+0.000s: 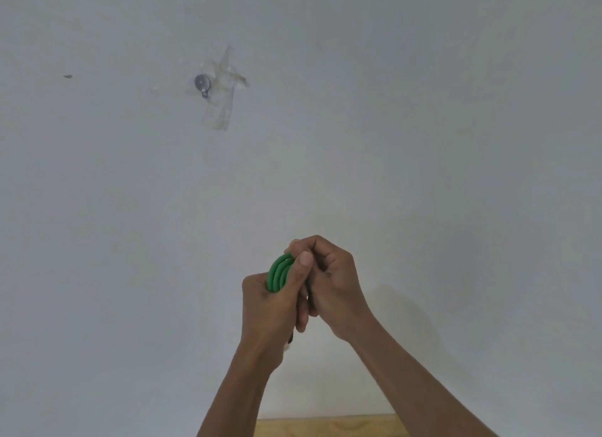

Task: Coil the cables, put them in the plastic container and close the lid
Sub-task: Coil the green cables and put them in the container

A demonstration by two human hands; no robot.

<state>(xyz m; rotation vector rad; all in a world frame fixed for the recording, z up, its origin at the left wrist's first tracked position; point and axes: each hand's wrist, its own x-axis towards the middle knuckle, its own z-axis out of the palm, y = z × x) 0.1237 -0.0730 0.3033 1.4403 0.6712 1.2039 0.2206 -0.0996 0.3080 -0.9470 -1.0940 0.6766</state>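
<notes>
Left hand (270, 298) is gripping the coiled green rubbery cable (279, 273) held up before the wall; right hand (329, 282) is pinching its top. Likely light, springy; clamp across all loops.

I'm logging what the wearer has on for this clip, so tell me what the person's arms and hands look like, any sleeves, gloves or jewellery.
Both forearms are bare as far as the frame shows, with no sleeves in view. The left hand and the right hand wear no gloves, and no rings, watch or bracelet can be seen on the fingers or wrists. The thumbnail on the left hand is short and unpainted. No markings or tattoos show.
</notes>
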